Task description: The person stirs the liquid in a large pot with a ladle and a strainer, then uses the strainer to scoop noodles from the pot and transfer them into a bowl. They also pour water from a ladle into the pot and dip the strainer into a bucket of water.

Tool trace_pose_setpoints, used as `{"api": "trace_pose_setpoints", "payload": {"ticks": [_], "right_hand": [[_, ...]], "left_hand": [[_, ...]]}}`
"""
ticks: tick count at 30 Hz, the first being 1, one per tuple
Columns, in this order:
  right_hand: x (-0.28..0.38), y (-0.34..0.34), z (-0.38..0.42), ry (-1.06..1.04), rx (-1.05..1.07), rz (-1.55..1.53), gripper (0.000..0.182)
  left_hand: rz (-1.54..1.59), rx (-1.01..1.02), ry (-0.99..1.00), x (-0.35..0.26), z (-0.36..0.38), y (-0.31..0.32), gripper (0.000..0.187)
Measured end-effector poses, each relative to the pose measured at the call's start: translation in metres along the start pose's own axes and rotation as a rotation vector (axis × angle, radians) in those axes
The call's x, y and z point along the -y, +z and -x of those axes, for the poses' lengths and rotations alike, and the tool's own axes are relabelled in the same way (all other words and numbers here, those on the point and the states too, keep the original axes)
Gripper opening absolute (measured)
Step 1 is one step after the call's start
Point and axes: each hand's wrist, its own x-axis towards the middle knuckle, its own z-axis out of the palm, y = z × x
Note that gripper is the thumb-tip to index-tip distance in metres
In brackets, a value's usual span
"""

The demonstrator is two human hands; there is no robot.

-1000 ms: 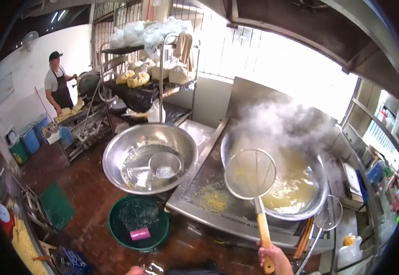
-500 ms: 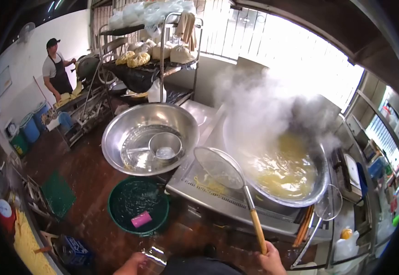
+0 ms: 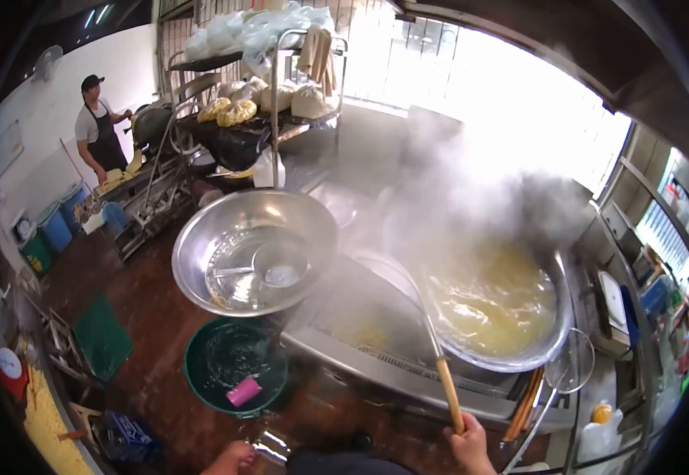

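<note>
Two bare hands work beside a steaming, wide metal pan (image 3: 560, 328), its yellowish liquid (image 3: 483, 305) rippling with glare. The right hand (image 3: 470, 443) is clenched around the wooden handle of a long strainer (image 3: 448, 389), whose mesh head, veiled by steam, slants up and left near the pan's left side. The left hand (image 3: 239, 455) has curled fingers, low in the frame below a green tub (image 3: 199, 388); whether it grips anything cannot be told.

Left of the pan, a broad steel basin (image 3: 196, 257) carries shallow clear liquid and a smaller handled pot (image 3: 297, 279). The green tub, below the basin, contains water and a pink object (image 3: 243, 391) near its lower rim.

Between basin and pan, pale yellow scraps (image 3: 368, 335) lie on the metal surface (image 3: 329, 348), whose front edge slopes down to the right. Wet red floor (image 3: 313, 412) opens between the tub and that edge. Steam hides the pan's far left rim.

Right of the held strainer, brown sticks (image 3: 525, 405) and a second strainer (image 3: 570, 361) crowd the pan's lower right side. Behind the basin, a metal rack (image 3: 275, 119) bears filled plastic bags (image 3: 310, 101). Far left, an aproned person (image 3: 104, 134) stands at a machine (image 3: 152, 127).
</note>
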Motion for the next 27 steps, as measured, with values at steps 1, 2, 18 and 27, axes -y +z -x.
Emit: {"api": "trace_pose_setpoints", "payload": {"ticks": [1, 2, 18, 27], "right_hand": [[0.007, -0.004, -0.007, -0.006, -0.007, 0.017, 0.036], [0.026, -0.01, -0.015, -0.004, -0.013, 0.103, 0.033], [-0.312, -0.267, -0.378, 0.282, -0.5, 0.027, 0.022], [-0.245, -0.181, -0.448, 0.595, -0.288, -0.025, 0.023]], "left_hand": [[0.084, 0.033, 0.006, 0.0, -0.002, 0.001, 0.023], [0.07, 0.026, 0.008, -0.001, 0.0, 0.003, 0.023], [-0.029, -0.228, 0.027, -0.053, 0.052, 0.048, 0.028], [0.06, 0.007, -0.023, 0.005, 0.049, 0.062, 0.025]]}}
